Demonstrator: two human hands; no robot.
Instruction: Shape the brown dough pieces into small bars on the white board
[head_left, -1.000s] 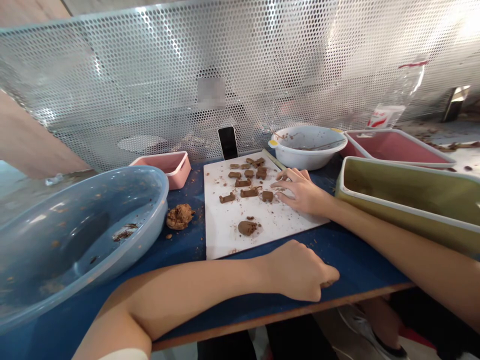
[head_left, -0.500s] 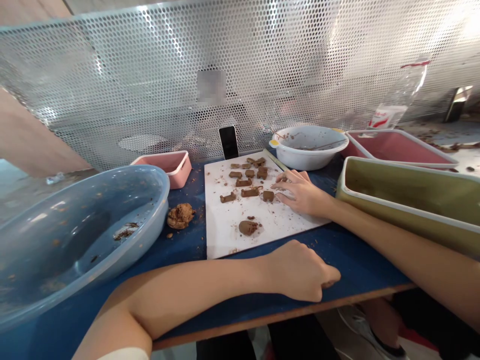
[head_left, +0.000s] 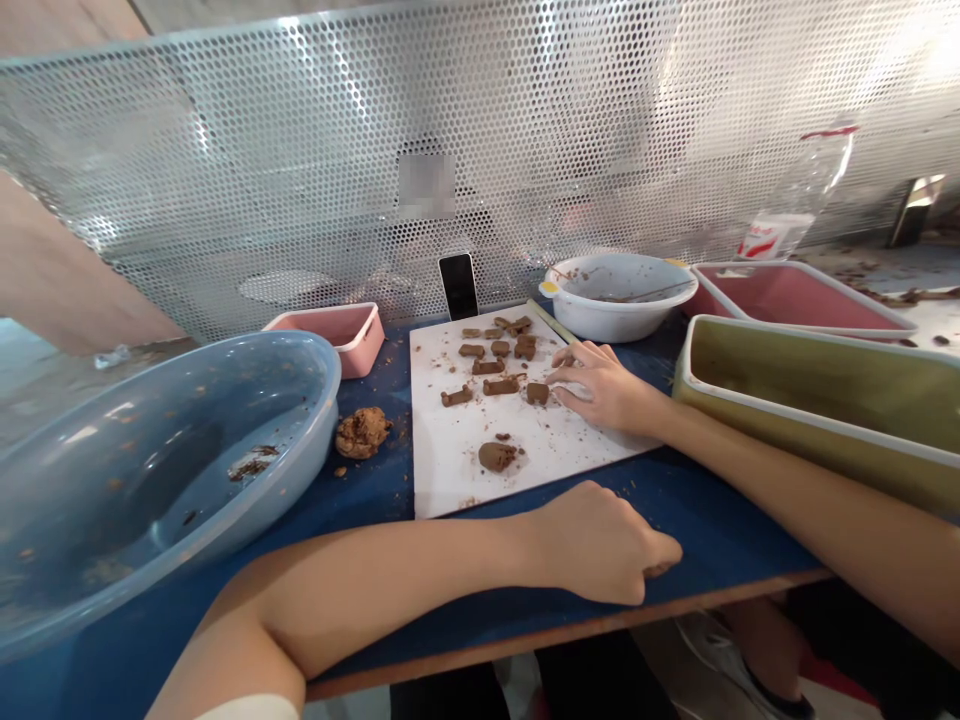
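Palm down, my right hand (head_left: 604,388) rests on the right part of a white board (head_left: 450,485), fingers spread and apart. Its fingertips are just right of a small brown clay block (head_left: 538,393); I cannot tell whether they touch it. My left hand (head_left: 600,545) is curled into a fist near the table's front edge, and its inside is hidden. Several shaped clay pieces lie farther back, among them a notched clay bar (head_left: 500,386). Closer to me on the board sits a rounded clay lump (head_left: 496,457).
Left stands a large blue basin (head_left: 300,490), beside a rough clay lump (head_left: 362,433) and a small pink box (head_left: 364,345). A phone (head_left: 458,286) leans against the perforated metal screen (head_left: 315,200). On the right are a white bowl (head_left: 615,320), a green trough (head_left: 787,415) and a pink tray (head_left: 810,318).
The view has shifted very slightly. Both hands and the clay pieces keep their places; the right fingers have barely moved.
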